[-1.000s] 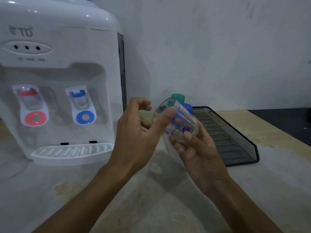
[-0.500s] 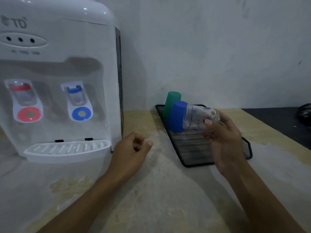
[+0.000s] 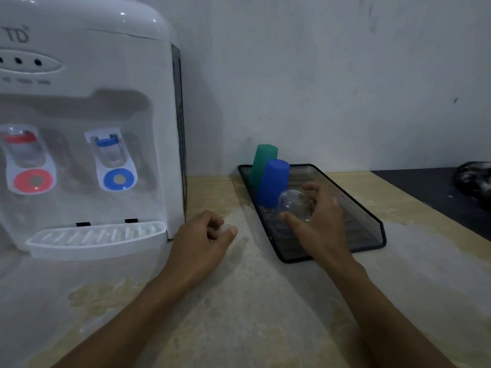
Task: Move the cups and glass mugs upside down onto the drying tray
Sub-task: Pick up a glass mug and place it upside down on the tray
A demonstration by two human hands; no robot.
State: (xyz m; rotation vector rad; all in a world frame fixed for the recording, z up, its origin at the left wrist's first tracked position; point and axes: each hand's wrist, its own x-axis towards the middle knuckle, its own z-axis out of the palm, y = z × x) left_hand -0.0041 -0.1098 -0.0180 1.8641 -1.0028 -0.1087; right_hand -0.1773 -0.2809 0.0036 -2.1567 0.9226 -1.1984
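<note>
A black mesh drying tray [image 3: 368, 221] lies on the counter by the wall. At its far end a green cup [image 3: 263, 162] and a blue cup [image 3: 273, 181] stand upside down, one in front of the other. Just in front of the blue cup a clear glass mug [image 3: 293, 205] stands upside down on the tray. My right hand [image 3: 321, 216] is wrapped around it from the right, thumb and fingers on its sides. My left hand [image 3: 202, 240] rests on the counter left of the tray, fingers curled and holding nothing.
A white water dispenser [image 3: 87, 134] with a red and a blue tap fills the left side, its drip tray [image 3: 95, 237] jutting forward. A dark surface [image 3: 435, 197] with a dark object [image 3: 475, 179] lies at the far right. The wall stands right behind the tray.
My right hand has turned the glass mug from lying sideways in the air to standing upside down on the tray. My left hand let go of the mug earlier and stays on the counter.
</note>
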